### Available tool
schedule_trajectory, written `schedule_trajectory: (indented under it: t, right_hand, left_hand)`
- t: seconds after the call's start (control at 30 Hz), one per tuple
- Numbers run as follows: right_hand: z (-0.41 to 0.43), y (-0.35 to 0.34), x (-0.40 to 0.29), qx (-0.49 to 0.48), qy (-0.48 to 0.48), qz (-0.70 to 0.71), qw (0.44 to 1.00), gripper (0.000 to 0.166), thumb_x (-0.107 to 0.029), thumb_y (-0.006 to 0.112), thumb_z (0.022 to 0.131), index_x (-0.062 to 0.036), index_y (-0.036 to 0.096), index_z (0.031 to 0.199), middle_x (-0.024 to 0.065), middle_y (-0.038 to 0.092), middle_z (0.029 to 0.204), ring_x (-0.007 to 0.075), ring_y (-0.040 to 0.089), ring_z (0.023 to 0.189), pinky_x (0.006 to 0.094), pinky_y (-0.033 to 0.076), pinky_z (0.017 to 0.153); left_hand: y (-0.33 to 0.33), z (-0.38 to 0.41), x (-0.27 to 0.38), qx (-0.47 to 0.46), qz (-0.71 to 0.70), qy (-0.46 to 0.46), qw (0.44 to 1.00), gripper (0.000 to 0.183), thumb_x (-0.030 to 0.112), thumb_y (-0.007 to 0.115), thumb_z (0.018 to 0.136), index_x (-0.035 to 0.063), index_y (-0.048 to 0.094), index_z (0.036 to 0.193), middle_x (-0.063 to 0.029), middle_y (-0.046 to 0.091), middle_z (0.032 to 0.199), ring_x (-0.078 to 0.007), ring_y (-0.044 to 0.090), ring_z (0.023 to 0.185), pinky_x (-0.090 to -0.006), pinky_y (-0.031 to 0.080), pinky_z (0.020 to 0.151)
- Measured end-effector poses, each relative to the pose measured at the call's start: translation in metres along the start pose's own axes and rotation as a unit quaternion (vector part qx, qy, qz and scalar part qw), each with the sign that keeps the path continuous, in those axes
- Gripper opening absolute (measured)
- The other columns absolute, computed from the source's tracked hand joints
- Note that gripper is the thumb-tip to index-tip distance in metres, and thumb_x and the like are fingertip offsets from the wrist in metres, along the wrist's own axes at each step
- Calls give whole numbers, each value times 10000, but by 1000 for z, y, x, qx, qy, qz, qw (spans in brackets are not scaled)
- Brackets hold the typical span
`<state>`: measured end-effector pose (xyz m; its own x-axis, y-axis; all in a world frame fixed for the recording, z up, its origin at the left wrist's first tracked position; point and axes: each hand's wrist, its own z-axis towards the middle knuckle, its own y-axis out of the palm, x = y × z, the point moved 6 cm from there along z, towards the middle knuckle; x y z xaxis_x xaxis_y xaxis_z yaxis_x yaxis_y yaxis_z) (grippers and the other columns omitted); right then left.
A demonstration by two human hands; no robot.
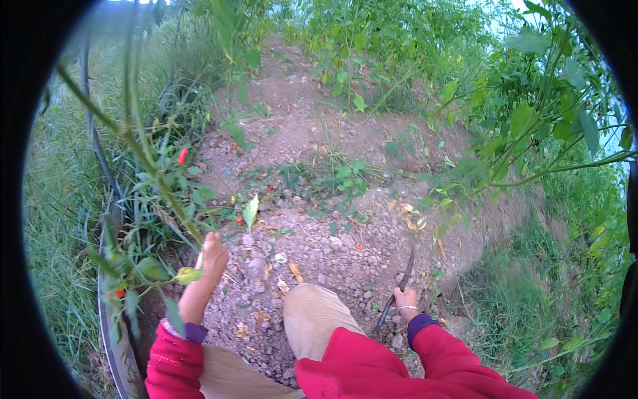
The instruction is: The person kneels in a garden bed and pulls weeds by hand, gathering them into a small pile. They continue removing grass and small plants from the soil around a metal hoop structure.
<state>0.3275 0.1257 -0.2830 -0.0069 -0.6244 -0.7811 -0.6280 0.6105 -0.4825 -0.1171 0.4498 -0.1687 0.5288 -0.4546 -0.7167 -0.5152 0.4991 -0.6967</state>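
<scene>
My left hand [213, 259] grips a thick green plant stem [174, 199] that leans up towards the upper left. Leaves and a small orange-red pepper [118, 293] hang beside that wrist. Low over the soil on the right, my right hand [406, 298] is closed around a slim, dark, curved tool, apparently a sickle [407, 269]. One end of it points away from me and the other comes back towards my knee. A red pepper [183, 156] hangs beyond the left hand, near the stem.
Cloddy soil [319, 254] with dry leaves and fallen red peppers lies between the hands. A dark hose [97, 144] runs through grass on the left. Leafy branches [543, 169] reach in from the right. A bent knee in tan trousers [316, 309] is in front.
</scene>
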Motion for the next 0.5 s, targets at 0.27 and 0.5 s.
schedule_trajectory:
  t: [0.27,0.5]
  right_hand:
    - [-65,39,-35,19,-212,-185,959,240,-265,516,772,-38,591,747,117,571,589,228,564,558,357,444,573]
    - [-120,69,-36,-191,-117,31,974,297,-288,497,824,-42,542,984,119,578,836,193,550,785,305,427,716]
  left_hand:
    - [-24,-24,-17,60,18,60,996,123,196,529,711,188,648,679,40,590,672,-143,487,826,-293,289,710]
    - [-9,-12,-11,85,-12,54,995,141,181,535,693,122,662,712,-40,618,740,-184,504,887,-318,327,796]
